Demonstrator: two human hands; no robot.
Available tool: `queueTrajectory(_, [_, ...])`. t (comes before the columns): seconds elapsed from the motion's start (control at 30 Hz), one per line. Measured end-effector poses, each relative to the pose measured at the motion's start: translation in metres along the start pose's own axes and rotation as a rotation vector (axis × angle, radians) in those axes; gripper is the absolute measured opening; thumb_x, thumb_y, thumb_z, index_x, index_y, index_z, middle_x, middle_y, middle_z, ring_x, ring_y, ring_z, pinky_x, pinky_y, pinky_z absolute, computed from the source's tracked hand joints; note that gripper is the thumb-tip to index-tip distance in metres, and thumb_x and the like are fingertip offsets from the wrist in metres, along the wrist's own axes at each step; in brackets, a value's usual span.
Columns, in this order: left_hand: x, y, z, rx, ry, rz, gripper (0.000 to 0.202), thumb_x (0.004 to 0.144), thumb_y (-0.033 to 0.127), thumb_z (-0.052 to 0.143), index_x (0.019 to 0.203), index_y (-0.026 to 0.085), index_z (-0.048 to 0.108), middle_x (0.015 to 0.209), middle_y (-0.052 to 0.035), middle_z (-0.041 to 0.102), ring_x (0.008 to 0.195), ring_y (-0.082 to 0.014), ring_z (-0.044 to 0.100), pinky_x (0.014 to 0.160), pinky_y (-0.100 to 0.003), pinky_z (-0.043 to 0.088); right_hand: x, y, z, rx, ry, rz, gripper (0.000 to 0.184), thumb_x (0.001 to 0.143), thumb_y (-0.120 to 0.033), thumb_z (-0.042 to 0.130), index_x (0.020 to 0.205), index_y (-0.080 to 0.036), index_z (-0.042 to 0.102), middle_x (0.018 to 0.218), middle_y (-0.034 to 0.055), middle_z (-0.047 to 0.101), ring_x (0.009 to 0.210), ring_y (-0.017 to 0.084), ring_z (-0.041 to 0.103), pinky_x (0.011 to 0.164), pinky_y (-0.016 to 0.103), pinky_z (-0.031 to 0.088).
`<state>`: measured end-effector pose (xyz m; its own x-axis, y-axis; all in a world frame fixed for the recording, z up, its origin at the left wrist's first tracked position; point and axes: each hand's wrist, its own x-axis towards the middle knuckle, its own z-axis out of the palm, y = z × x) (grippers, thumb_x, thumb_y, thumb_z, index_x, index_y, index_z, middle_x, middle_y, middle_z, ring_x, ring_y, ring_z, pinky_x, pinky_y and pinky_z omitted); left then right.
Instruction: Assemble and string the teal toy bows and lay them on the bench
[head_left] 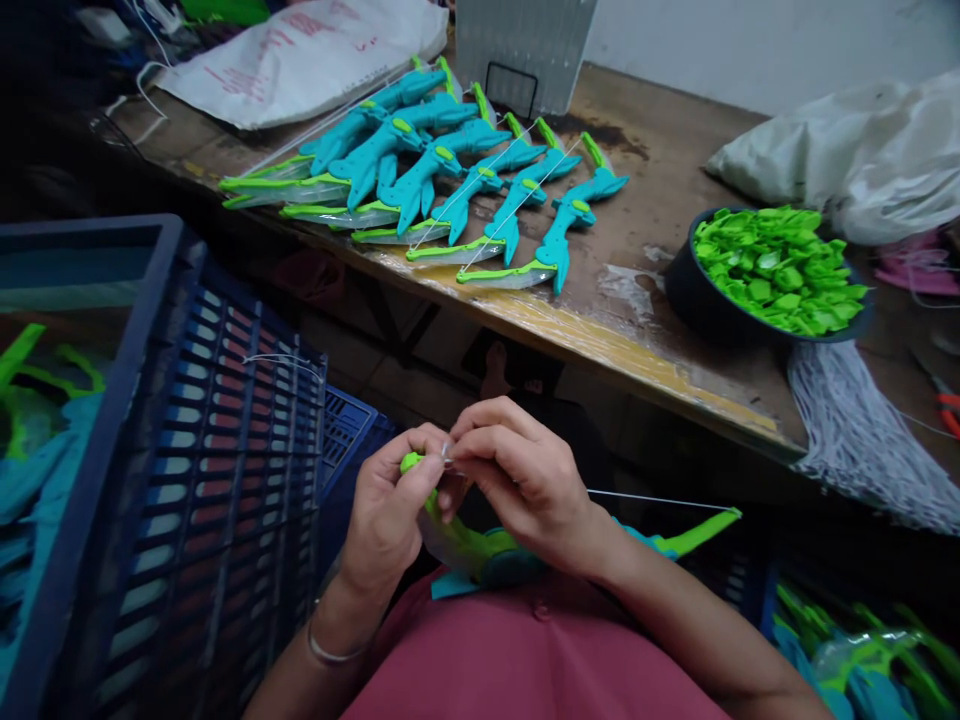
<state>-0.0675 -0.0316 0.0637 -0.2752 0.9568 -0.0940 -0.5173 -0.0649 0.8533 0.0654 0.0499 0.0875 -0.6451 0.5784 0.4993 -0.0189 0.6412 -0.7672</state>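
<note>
A teal and green toy bow (697, 533) lies across my lap, its middle partly hidden behind my right forearm. My left hand (394, 495) is closed around the bow's green tip at the left end. Right beside it, my right hand (517, 470) pinches a white string (652, 498) at that tip. From the bow's far right tip the string runs taut back toward my fingers. The exact loop or knot between the fingertips is too small to make out.
Several finished-looking toy bows (450, 160) lie in a row on the wooden table (660, 120). A dark bowl (690, 285) of green plastic pieces stands right, above a bundle of white strings (870, 430). A blue crate (187, 480) with bow parts is at left; red-handled pliers (949, 402) lie far right.
</note>
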Motion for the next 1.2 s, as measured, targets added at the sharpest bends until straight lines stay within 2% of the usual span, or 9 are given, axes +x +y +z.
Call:
queueTrajectory(0.07, [0.002, 0.001, 0.001, -0.012, -0.008, -0.021, 0.019, 0.090, 0.028, 0.069, 0.076, 0.016, 0.066, 0.069, 0.0019, 0.054, 0.053, -0.0073, 0.051, 0.047, -0.016, 0.044, 0.001, 0.000, 0.000, -0.085, 0.010, -0.109, 0.012, 0.100, -0.011, 0.051, 0.101, -0.016, 0.062, 0.107, 0.0102, 0.066, 0.096, 0.016, 0.064, 0.079, 0.029, 0.057])
queueTrajectory(0.13, [0.003, 0.000, 0.002, -0.016, 0.018, -0.014, 0.018, 0.090, 0.026, 0.070, 0.075, 0.016, 0.066, 0.068, 0.0021, 0.055, 0.053, -0.0066, 0.052, 0.048, -0.015, 0.045, 0.002, 0.000, 0.000, -0.150, -0.001, -0.174, 0.011, 0.101, -0.012, 0.049, 0.101, -0.015, 0.060, 0.100, 0.0099, 0.066, 0.092, 0.017, 0.062, 0.077, 0.030, 0.055])
queueTrajectory(0.2, [0.003, -0.002, 0.002, -0.010, 0.053, 0.020, 0.016, 0.090, 0.023, 0.071, 0.076, 0.017, 0.066, 0.071, 0.0024, 0.058, 0.052, -0.0060, 0.052, 0.047, -0.015, 0.045, 0.003, -0.002, 0.001, -0.169, -0.012, -0.148, 0.011, 0.102, -0.013, 0.048, 0.099, -0.015, 0.059, 0.092, 0.0075, 0.064, 0.085, 0.015, 0.060, 0.073, 0.028, 0.053])
queueTrajectory(0.37, [-0.001, -0.007, -0.002, 0.108, 0.082, 0.086, 0.008, 0.092, 0.021, 0.069, 0.084, 0.020, 0.070, 0.078, 0.0020, 0.062, 0.052, -0.0067, 0.054, 0.045, -0.017, 0.046, 0.003, -0.005, 0.001, -0.041, 0.046, 0.086, 0.007, 0.099, -0.014, 0.057, 0.092, -0.017, 0.057, 0.080, -0.0012, 0.060, 0.069, 0.008, 0.057, 0.065, 0.020, 0.048])
queueTrajectory(0.53, [-0.001, -0.003, -0.004, 0.090, -0.009, 0.078, 0.014, 0.095, 0.025, 0.064, 0.083, 0.020, 0.069, 0.073, 0.0024, 0.056, 0.052, -0.0076, 0.051, 0.045, -0.018, 0.044, -0.001, -0.001, 0.002, -0.141, 0.073, -0.033, 0.007, 0.100, -0.017, 0.058, 0.094, -0.017, 0.063, 0.090, 0.0051, 0.064, 0.082, 0.013, 0.061, 0.071, 0.025, 0.052])
queueTrajectory(0.77, [0.003, -0.002, 0.001, -0.001, -0.062, 0.062, 0.018, 0.094, 0.025, 0.065, 0.077, 0.017, 0.065, 0.074, 0.0014, 0.053, 0.053, -0.0074, 0.049, 0.045, -0.018, 0.043, -0.004, 0.003, 0.006, -0.301, 0.141, -0.204, 0.008, 0.097, -0.014, 0.057, 0.090, -0.016, 0.060, 0.081, 0.0054, 0.062, 0.074, 0.015, 0.057, 0.063, 0.028, 0.049])
queueTrajectory(0.9, [0.003, -0.001, 0.003, -0.011, -0.044, 0.043, 0.022, 0.093, 0.028, 0.068, 0.075, 0.016, 0.063, 0.071, 0.0020, 0.051, 0.051, -0.0076, 0.048, 0.043, -0.018, 0.041, -0.005, 0.002, 0.006, -0.335, 0.174, -0.176, 0.011, 0.099, -0.016, 0.055, 0.088, -0.018, 0.057, 0.079, 0.0046, 0.060, 0.073, 0.016, 0.056, 0.062, 0.027, 0.049])
queueTrajectory(1.1, [0.003, 0.000, 0.004, 0.008, -0.035, 0.062, 0.026, 0.095, 0.028, 0.065, 0.073, 0.016, 0.062, 0.070, 0.0013, 0.051, 0.052, -0.0082, 0.047, 0.044, -0.019, 0.040, -0.007, -0.003, 0.004, -0.227, 0.183, -0.087, 0.014, 0.100, -0.016, 0.054, 0.087, -0.018, 0.055, 0.079, 0.0032, 0.060, 0.075, 0.014, 0.057, 0.066, 0.027, 0.050])
queueTrajectory(1.2, [0.004, -0.002, 0.002, 0.018, -0.019, 0.050, 0.025, 0.094, 0.028, 0.067, 0.073, 0.016, 0.063, 0.069, 0.0014, 0.051, 0.056, -0.0082, 0.047, 0.049, -0.018, 0.041, -0.007, -0.005, 0.004, -0.208, 0.143, -0.069, 0.008, 0.099, -0.022, 0.059, 0.094, -0.016, 0.059, 0.086, 0.0058, 0.063, 0.081, 0.016, 0.060, 0.069, 0.028, 0.053])
